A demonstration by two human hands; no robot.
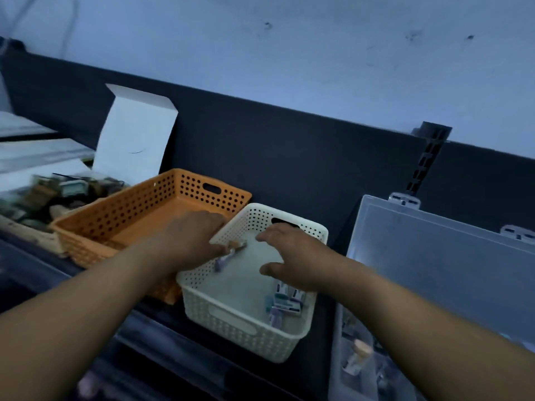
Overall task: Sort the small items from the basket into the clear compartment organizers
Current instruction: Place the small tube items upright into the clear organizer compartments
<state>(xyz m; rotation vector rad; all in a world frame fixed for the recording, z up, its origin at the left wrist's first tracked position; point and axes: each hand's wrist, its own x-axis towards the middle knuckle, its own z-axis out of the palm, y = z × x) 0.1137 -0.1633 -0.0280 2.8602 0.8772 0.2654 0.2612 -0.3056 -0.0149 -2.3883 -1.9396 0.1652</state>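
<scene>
Beside the orange basket [139,211], your left hand [188,238] pinches a small purplish item [231,254] at the left wall of the white basket [246,337], while your right hand [292,256] hovers over it, spread and empty; more small items [286,303] huddle in its near right corner. A loose pinch could drop the piece on its way across to the clear organizer [434,256], far right

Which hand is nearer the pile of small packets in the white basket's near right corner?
Right. The right hand hovers above the packets; the left hand is across the white basket, at the purple stick by its left rim.
</scene>
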